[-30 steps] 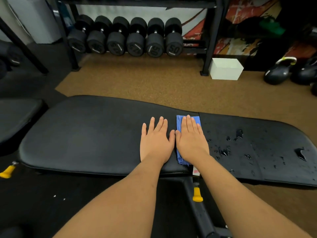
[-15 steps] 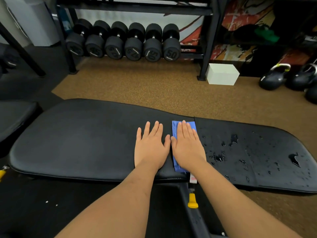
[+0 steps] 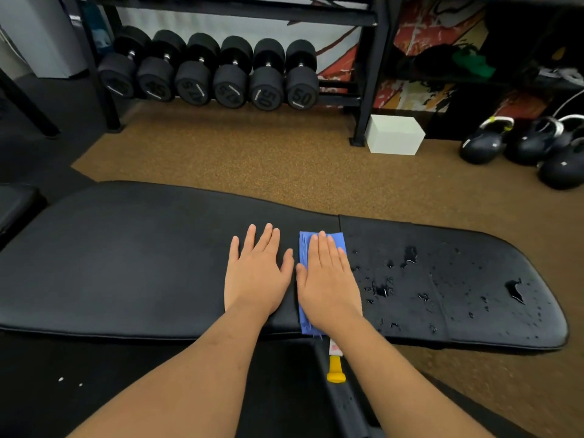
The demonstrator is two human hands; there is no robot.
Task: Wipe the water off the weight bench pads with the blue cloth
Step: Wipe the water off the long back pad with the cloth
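location type: gym, free-weight area. evidence: a black steel rack point(image 3: 368, 74) stands against the far wall, holding a row of round black dumbbells point(image 3: 208, 72) whose end faces carry numbers such as 50. several black kettlebells point(image 3: 518, 143) sit on the floor at the right. a padded black weight bench point(image 3: 126, 257) lies flat in the foreground. the floor point(image 3: 252, 159) is speckled brown, rubber-like matting, with darker matting at the left. a painted mural point(image 3: 420, 36) covers the wall behind the rack.

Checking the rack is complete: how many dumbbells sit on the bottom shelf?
6, side by side on the lower rack shelf beyond the bench: dumbbells. Others may be hidden.
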